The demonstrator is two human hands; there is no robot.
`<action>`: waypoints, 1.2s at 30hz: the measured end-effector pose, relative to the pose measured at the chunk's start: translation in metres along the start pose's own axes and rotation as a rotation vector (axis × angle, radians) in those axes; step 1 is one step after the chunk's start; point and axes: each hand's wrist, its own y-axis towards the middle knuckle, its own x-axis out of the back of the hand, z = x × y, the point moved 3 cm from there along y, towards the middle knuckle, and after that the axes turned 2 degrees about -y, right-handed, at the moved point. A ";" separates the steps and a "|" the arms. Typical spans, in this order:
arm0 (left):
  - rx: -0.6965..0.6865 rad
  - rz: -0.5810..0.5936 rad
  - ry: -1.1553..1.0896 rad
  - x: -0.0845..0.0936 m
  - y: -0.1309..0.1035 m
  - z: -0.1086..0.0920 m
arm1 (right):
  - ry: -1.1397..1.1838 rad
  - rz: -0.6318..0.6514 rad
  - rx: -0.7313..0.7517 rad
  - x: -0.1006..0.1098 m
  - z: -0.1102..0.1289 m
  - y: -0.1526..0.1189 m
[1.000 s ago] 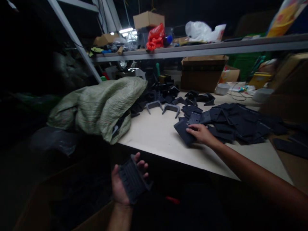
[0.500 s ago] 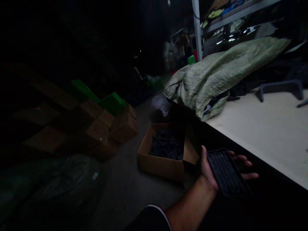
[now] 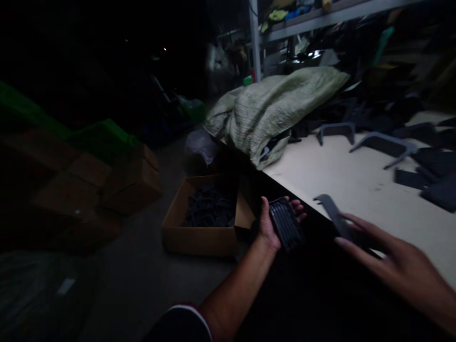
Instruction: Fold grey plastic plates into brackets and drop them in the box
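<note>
In my left hand (image 3: 270, 229) lies a black ribbed plastic plate (image 3: 286, 223), palm under it and fingers along its far edge. My right hand (image 3: 386, 254) pinches a dark grey U-shaped plastic bracket (image 3: 333, 213) between thumb and fingers, over the table's front edge and a short way right of the plate. Similar brackets (image 3: 386, 140) stand on the pale tabletop (image 3: 313, 171). Flat dark pieces (image 3: 441, 192) lie at the table's right side.
On the floor to the left, an open cardboard box (image 3: 199, 241) holds several dark parts. A pale woven sack (image 3: 274, 102) lies across the table's far end. Stacked cartons (image 3: 131, 183) with green covers (image 3: 103, 135) stand farther left. A metal shelf post (image 3: 255, 42) rises behind.
My right hand has come into view from the right, holding the bracket. The view has swung right, so the box and sack sit farther left. My left hand still holds the plate, its fingers more curled.
</note>
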 end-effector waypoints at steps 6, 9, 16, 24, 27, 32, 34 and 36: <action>0.024 -0.080 0.067 -0.010 -0.001 0.014 | -0.111 0.098 0.223 -0.021 0.055 -0.024; 0.030 -0.053 0.131 -0.012 -0.002 0.022 | -0.159 0.072 0.250 -0.035 0.059 -0.026; 0.050 -0.097 0.192 -0.012 -0.008 0.033 | -0.231 0.101 0.209 -0.044 0.052 -0.030; 0.049 -0.089 0.237 -0.018 -0.012 0.033 | -0.270 0.122 0.246 -0.038 0.055 -0.031; 0.044 -0.086 0.219 -0.022 -0.012 0.035 | -0.287 0.114 0.251 -0.035 0.056 -0.033; 0.047 -0.028 0.179 -0.026 -0.009 0.040 | -0.365 0.066 0.259 -0.033 0.059 -0.040; 0.043 -0.011 0.179 -0.027 -0.009 0.039 | -0.330 0.074 0.255 -0.031 0.059 -0.041; 0.031 0.030 0.177 -0.030 -0.012 0.038 | -0.224 0.081 0.237 -0.027 0.058 -0.038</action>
